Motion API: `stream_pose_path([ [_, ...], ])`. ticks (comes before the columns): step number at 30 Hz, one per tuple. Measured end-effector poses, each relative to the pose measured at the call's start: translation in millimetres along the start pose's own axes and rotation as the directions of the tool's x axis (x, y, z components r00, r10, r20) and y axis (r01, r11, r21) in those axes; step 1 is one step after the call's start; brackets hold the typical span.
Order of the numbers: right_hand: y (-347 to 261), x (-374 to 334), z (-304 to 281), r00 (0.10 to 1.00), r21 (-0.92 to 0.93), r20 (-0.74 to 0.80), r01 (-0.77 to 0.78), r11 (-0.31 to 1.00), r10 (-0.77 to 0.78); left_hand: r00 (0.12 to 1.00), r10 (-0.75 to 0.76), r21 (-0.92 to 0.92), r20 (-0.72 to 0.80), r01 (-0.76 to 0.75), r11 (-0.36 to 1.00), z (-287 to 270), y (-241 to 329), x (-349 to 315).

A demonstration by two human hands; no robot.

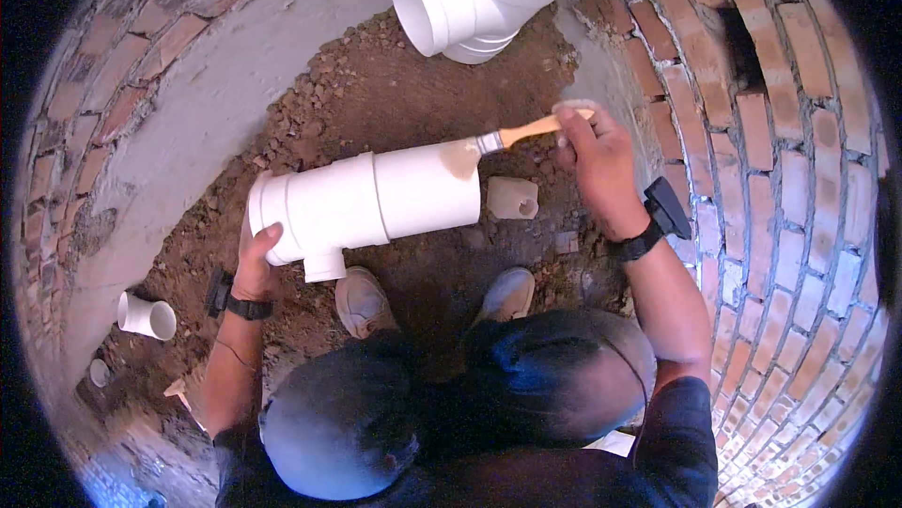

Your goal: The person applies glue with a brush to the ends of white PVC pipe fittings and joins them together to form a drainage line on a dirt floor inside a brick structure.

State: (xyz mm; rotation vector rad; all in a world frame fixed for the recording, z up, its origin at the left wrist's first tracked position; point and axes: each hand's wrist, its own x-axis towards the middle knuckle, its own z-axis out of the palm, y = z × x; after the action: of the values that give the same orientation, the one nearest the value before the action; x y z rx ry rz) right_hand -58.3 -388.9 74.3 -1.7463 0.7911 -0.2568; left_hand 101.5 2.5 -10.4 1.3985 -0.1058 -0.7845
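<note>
A white plastic pipe fitting (334, 212) with a short side branch lies level across in front of my knees. My left hand (256, 250) grips its left end, thumb on the near side and the other fingers hidden behind it. In my right hand (597, 156) is a paintbrush (526, 132), pinched by its wooden handle. The pale bristles (460, 158) touch the upper surface at the pipe's right end. Just past that end, a whitish container with a round opening (512, 198) rests on the dirt.
A larger white branched pipe (451, 10) stands out at the far side. Brick walls (752, 132) curve round both sides. Loose soil (376, 85) covers the ground. A small white pipe elbow (146, 316) lies at the left, and my shoes (365, 301) stand below the fitting.
</note>
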Motion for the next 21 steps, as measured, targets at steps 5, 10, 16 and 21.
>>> stream_pose_path([
  [5,-25.5,-0.4,8.5,0.998,-0.019,0.049,0.03,0.999,-0.029,0.999,0.036,-0.046,0.001,-0.036,0.998,-4.4,10.1,-12.6],
  [10,-56.5,-14.7,15.7,0.976,-0.149,0.14,0.186,0.971,-0.165,0.988,-0.105,-0.283,-0.116,0.069,0.957,-33.5,0.2,-22.9],
  [16,-87.4,-2.5,43.8,0.953,-0.161,0.059,0.302,0.94,-0.296,0.99,-0.087,-0.391,-0.112,0.037,0.92,-39.5,4.8,-22.7],
  [21,-78.4,-6.9,67.8,0.954,-0.063,-0.059,0.291,0.955,-0.294,0.978,-0.064,-0.374,-0.196,-0.014,0.928,-47.9,11.8,-23.7],
])
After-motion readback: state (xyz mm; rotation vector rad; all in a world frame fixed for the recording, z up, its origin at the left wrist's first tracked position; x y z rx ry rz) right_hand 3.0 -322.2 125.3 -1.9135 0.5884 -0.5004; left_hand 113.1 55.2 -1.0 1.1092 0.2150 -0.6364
